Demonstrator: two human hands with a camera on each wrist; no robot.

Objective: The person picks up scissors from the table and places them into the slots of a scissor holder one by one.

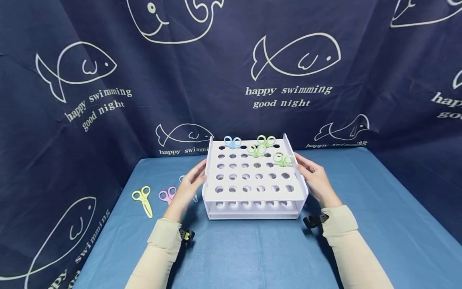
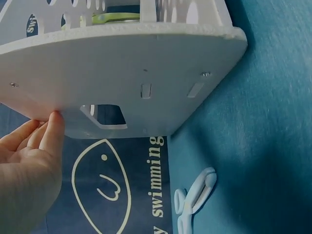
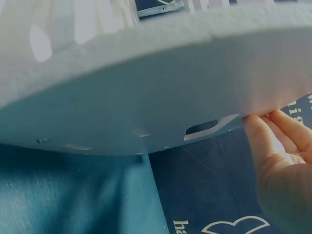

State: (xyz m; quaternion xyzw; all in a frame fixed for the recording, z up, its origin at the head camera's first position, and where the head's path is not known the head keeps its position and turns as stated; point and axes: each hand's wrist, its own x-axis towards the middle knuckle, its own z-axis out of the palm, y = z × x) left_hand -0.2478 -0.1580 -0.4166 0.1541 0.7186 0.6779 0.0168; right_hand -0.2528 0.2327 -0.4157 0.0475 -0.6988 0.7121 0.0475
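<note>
A white two-tier rack with rows of round holes [image 1: 252, 197] stands on the blue cloth. Its top holds blue-handled scissors [image 1: 232, 142] at the back left and three green-handled scissors [image 1: 284, 159] toward the back and right. My left hand [image 1: 191, 180] touches the rack's left side panel [image 2: 131, 63] with its fingertips, near the back edge. On the opposite side, my right hand [image 1: 317, 180] rests straight fingertips against the right panel [image 3: 161, 92]. The left wrist view shows a green blade [image 2: 114, 17] through the rack's tiers.
Left of the rack lie yellow scissors [image 1: 143, 200] and pink scissors [image 1: 167, 194], the latter partly behind my left forearm. Blue scissors [image 2: 192, 200] lie beside the left panel. A dark curtain with fish drawings [image 1: 296, 56] hangs close behind the rack.
</note>
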